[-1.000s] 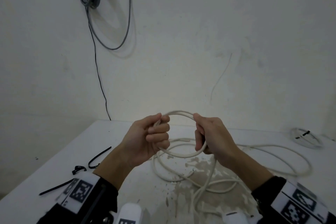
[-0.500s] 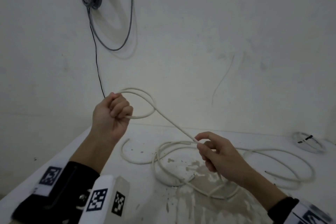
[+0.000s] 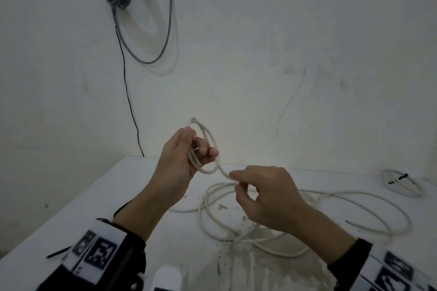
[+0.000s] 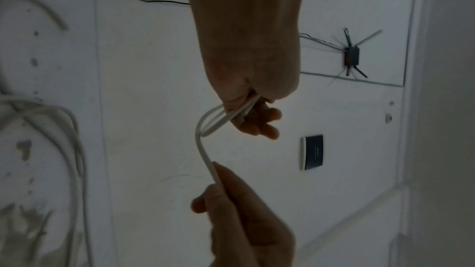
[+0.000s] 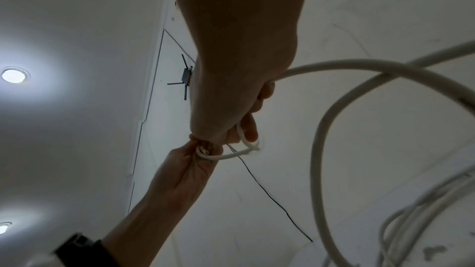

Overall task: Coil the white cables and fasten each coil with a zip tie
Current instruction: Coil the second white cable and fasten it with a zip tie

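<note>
**Coil grows loop by loop above the table**

I watch the left hand grip a small coil of white cable, fingers curled round two or three turns held upright above the white table. The right hand pinches the running strand just below the coil, thumb and forefinger closed on it. The rest of the cable lies in slack loops on the table beneath both hands. A finished coil, bound with a black zip tie, rests at the far right edge; spare black zip ties lie near the left sleeve.

The cable looks light and springy, stiff enough to hold its curve, so I judge it wants to unwind unless clamped where the turns cross. The best hold seems to be that bundled point inside the left fist, with the right feeding fresh length.

Half a second earlier the hands stood well apart, the strand stretched between them; now the right has closed in beside the left.
</note>
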A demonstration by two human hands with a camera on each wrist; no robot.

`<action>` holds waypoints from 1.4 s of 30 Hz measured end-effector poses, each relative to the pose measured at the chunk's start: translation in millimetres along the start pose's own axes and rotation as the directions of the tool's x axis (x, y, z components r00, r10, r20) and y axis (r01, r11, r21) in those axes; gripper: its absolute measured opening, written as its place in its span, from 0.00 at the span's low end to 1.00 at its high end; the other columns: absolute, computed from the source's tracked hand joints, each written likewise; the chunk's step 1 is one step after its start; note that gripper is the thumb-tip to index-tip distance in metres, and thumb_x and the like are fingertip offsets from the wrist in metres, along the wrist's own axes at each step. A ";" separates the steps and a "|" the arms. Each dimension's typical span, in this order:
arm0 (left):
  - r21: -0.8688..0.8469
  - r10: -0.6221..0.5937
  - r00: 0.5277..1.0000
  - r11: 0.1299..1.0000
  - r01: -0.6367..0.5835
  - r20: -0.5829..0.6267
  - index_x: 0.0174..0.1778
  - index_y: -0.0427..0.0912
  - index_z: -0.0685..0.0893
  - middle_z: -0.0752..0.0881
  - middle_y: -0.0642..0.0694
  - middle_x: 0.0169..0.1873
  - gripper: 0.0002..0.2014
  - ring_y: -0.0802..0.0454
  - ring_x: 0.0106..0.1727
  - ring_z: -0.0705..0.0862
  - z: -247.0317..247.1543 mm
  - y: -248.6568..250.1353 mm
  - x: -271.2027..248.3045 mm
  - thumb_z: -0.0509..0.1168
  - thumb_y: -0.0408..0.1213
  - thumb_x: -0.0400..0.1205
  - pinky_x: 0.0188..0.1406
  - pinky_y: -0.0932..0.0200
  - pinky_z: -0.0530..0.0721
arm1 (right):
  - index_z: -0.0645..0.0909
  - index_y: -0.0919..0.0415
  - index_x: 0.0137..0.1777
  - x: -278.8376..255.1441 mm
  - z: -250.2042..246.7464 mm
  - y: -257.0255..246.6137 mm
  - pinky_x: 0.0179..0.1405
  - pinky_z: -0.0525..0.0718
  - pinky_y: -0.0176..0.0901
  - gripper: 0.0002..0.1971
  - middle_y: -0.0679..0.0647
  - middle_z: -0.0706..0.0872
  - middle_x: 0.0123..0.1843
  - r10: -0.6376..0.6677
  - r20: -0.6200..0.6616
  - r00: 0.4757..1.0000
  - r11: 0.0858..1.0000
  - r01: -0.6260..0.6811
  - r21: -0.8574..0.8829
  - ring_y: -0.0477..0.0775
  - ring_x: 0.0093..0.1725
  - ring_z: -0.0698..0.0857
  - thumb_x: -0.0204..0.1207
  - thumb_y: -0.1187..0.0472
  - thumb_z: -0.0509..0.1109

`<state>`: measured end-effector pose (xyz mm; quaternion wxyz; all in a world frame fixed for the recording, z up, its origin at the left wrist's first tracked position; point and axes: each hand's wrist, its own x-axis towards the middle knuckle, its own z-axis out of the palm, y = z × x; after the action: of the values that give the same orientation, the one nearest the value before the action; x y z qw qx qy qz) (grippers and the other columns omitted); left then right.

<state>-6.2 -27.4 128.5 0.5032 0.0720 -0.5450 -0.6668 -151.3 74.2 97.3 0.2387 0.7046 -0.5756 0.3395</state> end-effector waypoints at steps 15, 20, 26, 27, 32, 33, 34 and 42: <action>0.725 0.197 0.956 0.623 -0.293 0.216 0.31 0.46 0.64 0.70 0.52 0.18 0.16 0.60 0.16 0.68 32.2 -26.2 -20.1 0.51 0.36 0.87 0.15 0.70 0.64 | 0.64 0.59 0.44 12.6 -6.5 -16.5 0.10 0.62 0.33 0.15 0.49 0.70 0.17 -0.179 0.039 0.983 0.983 0.178 0.035 0.47 0.13 0.63 0.63 0.61 0.68; 0.774 0.168 0.940 0.535 -0.340 0.297 0.37 0.38 0.70 0.74 0.48 0.22 0.14 0.54 0.18 0.71 29.3 -22.3 -16.4 0.49 0.39 0.87 0.16 0.64 0.70 | 0.60 0.55 0.46 20.9 -20.6 -20.7 0.22 0.72 0.29 0.24 0.44 0.77 0.26 0.040 0.265 0.963 0.879 -0.160 0.450 0.43 0.22 0.74 0.67 0.71 0.75; 0.906 0.125 0.934 0.229 -0.355 0.334 0.36 0.43 0.72 0.83 0.42 0.31 0.15 0.47 0.30 0.79 3.7 6.1 0.2 0.48 0.44 0.86 0.32 0.51 0.75 | 0.70 0.52 0.48 5.1 -45.2 -6.8 0.29 0.77 0.36 0.06 0.50 0.85 0.30 0.236 0.484 0.842 0.813 -0.444 0.376 0.44 0.25 0.79 0.80 0.58 0.66; 0.913 0.067 0.928 0.170 -0.372 0.366 0.38 0.41 0.75 0.83 0.44 0.32 0.17 0.49 0.32 0.79 3.0 6.7 -2.2 0.48 0.44 0.86 0.33 0.51 0.73 | 0.73 0.53 0.46 6.1 -45.0 -2.6 0.29 0.77 0.38 0.04 0.48 0.84 0.28 0.201 0.440 0.875 0.922 -0.321 0.217 0.44 0.25 0.78 0.81 0.55 0.64; 0.867 -0.299 0.881 0.453 -0.207 0.367 0.22 0.41 0.71 0.67 0.52 0.18 0.24 0.56 0.20 0.64 4.1 6.3 -10.1 0.56 0.45 0.85 0.24 0.61 0.64 | 0.65 0.56 0.30 18.8 -39.4 27.6 0.14 0.54 0.33 0.29 0.47 0.68 0.17 0.038 0.081 0.996 0.909 0.000 -0.417 0.54 0.14 0.66 0.75 0.31 0.47; 0.804 -0.354 0.861 0.587 -0.099 0.365 0.19 0.44 0.67 0.64 0.52 0.16 0.25 0.56 0.18 0.61 2.6 6.7 -11.0 0.58 0.45 0.84 0.21 0.63 0.61 | 0.63 0.56 0.28 19.2 -37.4 31.8 0.17 0.49 0.31 0.32 0.47 0.64 0.17 0.064 0.034 0.997 0.906 -0.044 -0.422 0.53 0.13 0.63 0.74 0.28 0.42; 0.710 -0.407 0.831 0.704 0.020 0.380 0.19 0.46 0.64 0.62 0.53 0.16 0.25 0.56 0.17 0.58 1.3 7.3 -12.6 0.60 0.45 0.83 0.19 0.63 0.58 | 0.62 0.56 0.26 17.5 -34.8 34.8 0.19 0.47 0.30 0.34 0.48 0.63 0.16 0.068 -0.003 0.998 0.909 -0.063 -0.412 0.54 0.13 0.62 0.74 0.27 0.40; -0.215 -0.319 0.587 0.717 0.663 0.744 0.30 0.46 0.64 0.60 0.51 0.15 0.17 0.55 0.14 0.60 -21.5 16.6 -1.1 0.55 0.45 0.85 0.19 0.60 0.63 | 0.68 0.56 0.45 -10.4 -25.3 54.3 0.12 0.60 0.33 0.20 0.50 0.74 0.17 -0.040 -0.020 0.999 0.972 0.034 -0.233 0.55 0.12 0.72 0.85 0.43 0.41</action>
<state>18.0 -39.0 132.7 0.0652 -0.1401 -0.4617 -0.8735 -210.4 87.2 103.1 0.3328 0.6783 -0.5951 0.2739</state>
